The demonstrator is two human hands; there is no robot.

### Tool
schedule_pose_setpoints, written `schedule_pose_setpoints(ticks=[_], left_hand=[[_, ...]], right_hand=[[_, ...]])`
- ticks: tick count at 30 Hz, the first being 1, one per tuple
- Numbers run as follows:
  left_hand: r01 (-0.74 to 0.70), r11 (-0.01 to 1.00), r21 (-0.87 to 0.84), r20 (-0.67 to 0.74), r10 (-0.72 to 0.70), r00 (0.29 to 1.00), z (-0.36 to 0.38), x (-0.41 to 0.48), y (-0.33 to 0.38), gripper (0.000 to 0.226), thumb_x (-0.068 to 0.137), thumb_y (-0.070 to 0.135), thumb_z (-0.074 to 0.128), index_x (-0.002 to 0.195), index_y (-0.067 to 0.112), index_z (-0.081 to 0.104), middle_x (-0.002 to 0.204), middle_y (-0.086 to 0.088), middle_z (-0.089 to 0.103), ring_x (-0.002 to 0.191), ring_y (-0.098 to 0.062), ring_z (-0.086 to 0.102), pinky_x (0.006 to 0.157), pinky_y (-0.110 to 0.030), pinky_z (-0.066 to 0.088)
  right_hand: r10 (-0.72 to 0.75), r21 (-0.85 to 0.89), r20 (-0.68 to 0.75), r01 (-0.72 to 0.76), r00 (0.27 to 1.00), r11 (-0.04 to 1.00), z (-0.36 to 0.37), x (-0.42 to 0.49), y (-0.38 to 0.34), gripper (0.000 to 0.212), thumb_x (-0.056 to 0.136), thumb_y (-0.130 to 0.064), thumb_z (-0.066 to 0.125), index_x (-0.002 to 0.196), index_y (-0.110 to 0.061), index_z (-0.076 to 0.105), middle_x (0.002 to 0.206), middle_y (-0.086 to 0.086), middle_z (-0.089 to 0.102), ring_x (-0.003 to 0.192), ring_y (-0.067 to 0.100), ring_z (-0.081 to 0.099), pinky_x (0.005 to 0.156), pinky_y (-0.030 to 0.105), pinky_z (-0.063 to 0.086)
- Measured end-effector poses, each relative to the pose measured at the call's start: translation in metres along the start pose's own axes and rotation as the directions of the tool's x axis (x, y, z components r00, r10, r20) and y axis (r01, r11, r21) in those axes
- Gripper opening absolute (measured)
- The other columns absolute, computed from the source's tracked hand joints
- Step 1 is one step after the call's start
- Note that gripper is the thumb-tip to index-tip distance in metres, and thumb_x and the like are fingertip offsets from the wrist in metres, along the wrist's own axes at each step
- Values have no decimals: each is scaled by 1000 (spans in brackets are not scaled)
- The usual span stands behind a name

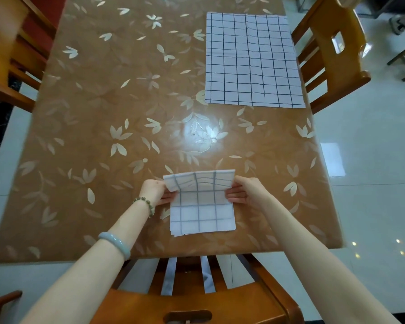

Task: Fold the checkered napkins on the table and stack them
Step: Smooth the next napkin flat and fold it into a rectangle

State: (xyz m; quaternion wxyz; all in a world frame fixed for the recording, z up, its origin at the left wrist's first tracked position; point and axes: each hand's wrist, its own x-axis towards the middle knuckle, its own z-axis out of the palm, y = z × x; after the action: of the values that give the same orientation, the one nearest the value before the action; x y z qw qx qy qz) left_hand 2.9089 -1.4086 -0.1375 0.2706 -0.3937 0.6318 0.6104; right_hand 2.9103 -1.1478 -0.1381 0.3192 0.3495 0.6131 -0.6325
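A partly folded white napkin with a dark grid (201,206) lies at the near middle of the table. Its far edge is lifted and curls back toward me. My left hand (153,191) pinches that raised edge at the left side, and my right hand (246,191) pinches it at the right side. The napkin's near half rests flat in several layers. A second checkered napkin (250,61) lies spread flat at the far right of the table, untouched.
The table (103,113) wears a glossy brown cover with pale flowers. Wooden chairs stand at the near edge (197,300), the right side (332,47) and the left side (12,54). White tiled floor surrounds the table.
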Motion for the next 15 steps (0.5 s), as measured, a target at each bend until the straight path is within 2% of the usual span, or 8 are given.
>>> schedule_pose_setpoints(ticks=[3, 4, 6, 10, 12, 15], left_hand=[[-32, 998, 48, -15, 33, 999, -6, 4, -10, 12, 84, -9, 61, 76, -2, 67, 94, -21, 68, 82, -31, 67, 73, -39, 60], [-55, 995, 86, -1, 55, 998, -9, 4, -13, 7, 79, -7, 68, 78, 0, 70, 93, -19, 70, 84, -29, 68, 75, -37, 60], [-102, 986, 132, 42, 97, 994, -13, 2, -19, 14, 74, -3, 76, 86, 3, 71, 93, -14, 71, 86, -23, 68, 72, -30, 59], [-191, 964, 187, 50, 185, 982, -14, -3, -26, 21, 74, -3, 76, 92, 5, 71, 92, -11, 68, 88, -22, 67, 75, -32, 58], [-250, 938, 239, 43, 247, 968, -13, -4, -31, 21, 73, -2, 76, 91, 9, 72, 88, -9, 67, 84, -21, 66, 76, -35, 59], [-280, 927, 248, 24, 283, 959, -11, -5, -37, 26, 73, 0, 76, 96, 12, 71, 87, -6, 66, 83, -19, 66, 73, -34, 59]], right_hand=[[-39, -83, 34, 42, 999, 996, -2, -1, 0, 14, 80, -7, 71, 89, 3, 67, 77, 16, 71, 72, 23, 70, 69, 33, 59], [-50, -116, 43, 55, 998, 992, -3, -2, 0, 12, 79, -4, 72, 89, 2, 68, 76, 13, 71, 71, 20, 70, 66, 30, 58], [-69, -152, 38, 75, 997, 986, -4, -3, 1, 15, 78, 2, 71, 92, 1, 67, 84, 13, 71, 75, 20, 70, 63, 27, 57], [-144, -221, -25, 135, 989, 966, 0, -2, 5, 18, 76, 7, 69, 93, 0, 67, 85, 13, 65, 74, 22, 67, 66, 30, 60], [-224, -290, -50, 201, 973, 936, 3, -2, 8, 19, 77, 5, 68, 96, 2, 67, 80, 10, 63, 70, 22, 65, 62, 28, 59], [-345, -437, -109, 267, 932, 859, 6, 0, 14, 15, 78, -4, 67, 93, -7, 70, 82, 7, 67, 72, 20, 67, 55, 22, 56]])
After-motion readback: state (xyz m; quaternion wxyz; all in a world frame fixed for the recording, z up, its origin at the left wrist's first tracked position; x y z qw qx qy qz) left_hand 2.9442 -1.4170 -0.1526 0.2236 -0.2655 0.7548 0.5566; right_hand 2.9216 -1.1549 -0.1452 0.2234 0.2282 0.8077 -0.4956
